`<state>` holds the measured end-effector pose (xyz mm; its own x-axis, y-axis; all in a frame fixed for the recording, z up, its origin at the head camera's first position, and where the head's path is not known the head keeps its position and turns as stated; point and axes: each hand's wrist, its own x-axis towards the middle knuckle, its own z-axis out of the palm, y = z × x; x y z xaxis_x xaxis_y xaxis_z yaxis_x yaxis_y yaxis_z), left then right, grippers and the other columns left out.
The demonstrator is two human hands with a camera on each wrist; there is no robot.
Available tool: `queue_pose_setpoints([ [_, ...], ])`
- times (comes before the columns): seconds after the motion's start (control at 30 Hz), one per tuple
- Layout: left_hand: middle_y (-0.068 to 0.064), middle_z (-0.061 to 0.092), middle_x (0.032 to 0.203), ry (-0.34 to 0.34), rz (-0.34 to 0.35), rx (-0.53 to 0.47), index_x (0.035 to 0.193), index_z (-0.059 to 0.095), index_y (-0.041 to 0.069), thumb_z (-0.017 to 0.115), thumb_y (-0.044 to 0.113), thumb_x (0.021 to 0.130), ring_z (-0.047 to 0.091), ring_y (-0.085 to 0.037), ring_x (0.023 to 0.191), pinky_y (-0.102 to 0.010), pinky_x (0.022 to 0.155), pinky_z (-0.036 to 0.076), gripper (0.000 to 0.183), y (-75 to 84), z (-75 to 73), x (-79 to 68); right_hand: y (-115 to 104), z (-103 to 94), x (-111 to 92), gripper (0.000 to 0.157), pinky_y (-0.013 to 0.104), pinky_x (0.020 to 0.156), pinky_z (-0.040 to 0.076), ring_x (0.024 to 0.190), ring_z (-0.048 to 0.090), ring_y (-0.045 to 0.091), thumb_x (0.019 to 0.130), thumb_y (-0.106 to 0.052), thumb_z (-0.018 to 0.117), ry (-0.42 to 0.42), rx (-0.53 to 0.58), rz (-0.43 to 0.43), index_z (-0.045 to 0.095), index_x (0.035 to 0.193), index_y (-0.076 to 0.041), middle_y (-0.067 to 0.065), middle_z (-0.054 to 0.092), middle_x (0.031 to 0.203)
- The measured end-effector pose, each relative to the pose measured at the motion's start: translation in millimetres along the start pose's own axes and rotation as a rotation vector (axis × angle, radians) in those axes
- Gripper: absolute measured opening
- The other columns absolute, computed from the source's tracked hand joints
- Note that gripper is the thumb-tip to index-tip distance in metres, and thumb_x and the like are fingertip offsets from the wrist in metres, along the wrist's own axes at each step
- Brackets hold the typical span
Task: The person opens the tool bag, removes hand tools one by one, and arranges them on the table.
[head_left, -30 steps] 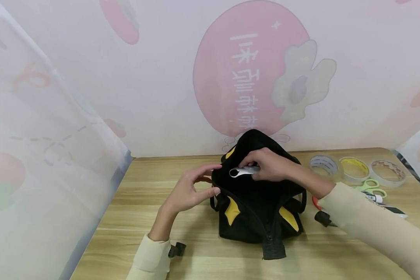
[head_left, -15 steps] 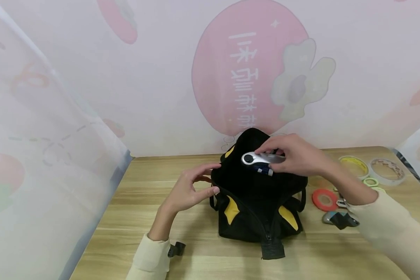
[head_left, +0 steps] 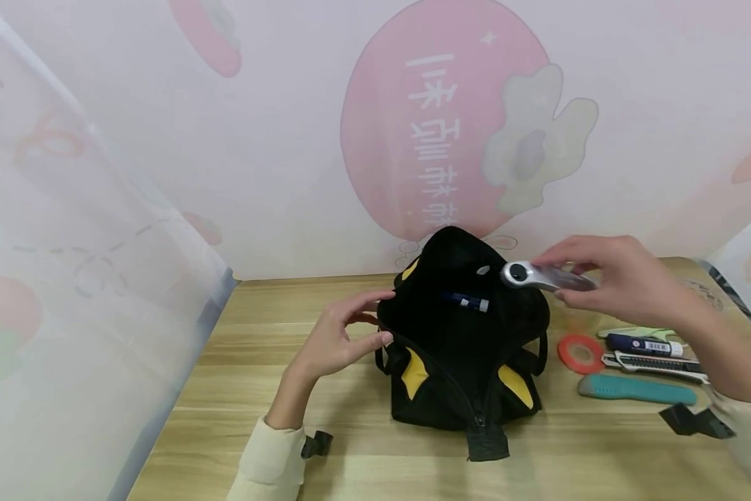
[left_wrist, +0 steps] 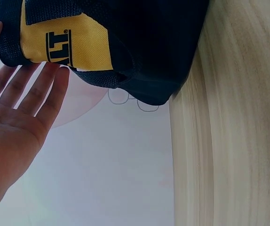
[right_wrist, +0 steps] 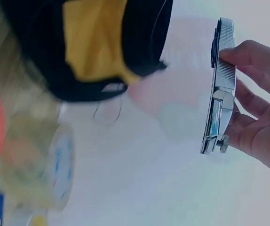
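A black bag (head_left: 438, 410) with yellow patches stands on the table, its mouth gaping. At the bag's left side my left hand (head_left: 340, 341) touches the rim, thumb and fingers spread apart. In the left wrist view the fingers (left_wrist: 34, 92) look fairly straight against the bag. My right hand (head_left: 626, 278) grips a silver metal utility knife (head_left: 550, 276) just right of the opening. In the right wrist view the utility knife's ribbed body and small knurled screw show, pinched by the thumb. Inside the bag lies a dark blue tube (head_left: 469, 301) with a white end.
Right of the bag lie a red tape roll (head_left: 580, 354), a dark blue tube-shaped item (head_left: 644, 345), a white snap-off cutter (head_left: 657, 365), a teal cutter (head_left: 638, 390) and green scissors (head_left: 638, 332). Clear tape rolls (right_wrist: 62, 165) stand behind, partly hidden by my arm.
My right hand has lifted the utility knife out of the bag's mouth and carried it right. The blue tube inside has come into view. My left hand has stayed at the rim.
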<state>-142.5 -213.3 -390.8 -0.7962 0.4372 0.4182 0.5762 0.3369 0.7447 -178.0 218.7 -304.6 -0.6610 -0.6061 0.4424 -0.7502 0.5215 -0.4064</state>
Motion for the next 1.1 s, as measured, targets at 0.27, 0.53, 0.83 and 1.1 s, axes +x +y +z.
queue_pose_setpoints([
  [0.27, -0.013, 0.070, 0.144, 0.006, 0.001, 0.001, 0.147, 0.064, 0.008, 0.082, 0.005, 0.092, 0.072, -0.029, 0.118, -0.042, 0.095, 0.067, 0.058, 0.7, -2.2, -1.4, 27, -14.1, -37, 0.056, 0.018, 0.067, 0.060, 0.085, 0.068, -0.004, 0.079, 0.002, 0.092, -0.056, -0.132, 0.226, 0.078, 0.129, -0.021, 0.001, 0.079, 0.119],
  [0.53, -0.009, 0.069, 0.145, 0.002, -0.007, -0.004, 0.148, 0.063, 0.009, 0.082, 0.005, 0.092, 0.072, -0.025, 0.118, -0.040, 0.096, 0.067, 0.059, 1.8, -1.9, -2.0, 61, -17.4, -74, 0.056, 0.005, 0.067, 0.054, 0.088, 0.057, -0.018, 0.073, 0.007, 0.092, 0.014, -0.173, 0.303, 0.079, 0.123, -0.013, 0.006, 0.079, 0.110],
  [0.83, -0.008, 0.068, 0.148, -0.002, -0.016, -0.003, 0.148, 0.063, 0.011, 0.083, 0.006, 0.092, 0.072, -0.025, 0.119, -0.039, 0.098, 0.066, 0.060, 4.2, -1.6, -1.7, 95, -12.8, -121, 0.053, -0.001, 0.064, 0.047, 0.092, 0.044, -0.031, 0.074, 0.017, 0.086, 0.148, -0.054, 0.432, 0.073, 0.125, 0.006, -0.055, 0.044, 0.110],
  [1.1, -0.007, 0.068, 0.148, -0.005, -0.021, -0.009, 0.148, 0.063, 0.011, 0.083, 0.006, 0.092, 0.072, -0.025, 0.120, -0.039, 0.098, 0.066, 0.060, 4.6, -0.7, -1.7, 127, -3.9, -159, 0.061, -0.001, 0.062, 0.045, 0.090, 0.043, -0.029, 0.078, 0.018, 0.081, 0.225, -0.015, 0.545, 0.077, 0.123, -0.023, -0.056, 0.043, 0.111],
])
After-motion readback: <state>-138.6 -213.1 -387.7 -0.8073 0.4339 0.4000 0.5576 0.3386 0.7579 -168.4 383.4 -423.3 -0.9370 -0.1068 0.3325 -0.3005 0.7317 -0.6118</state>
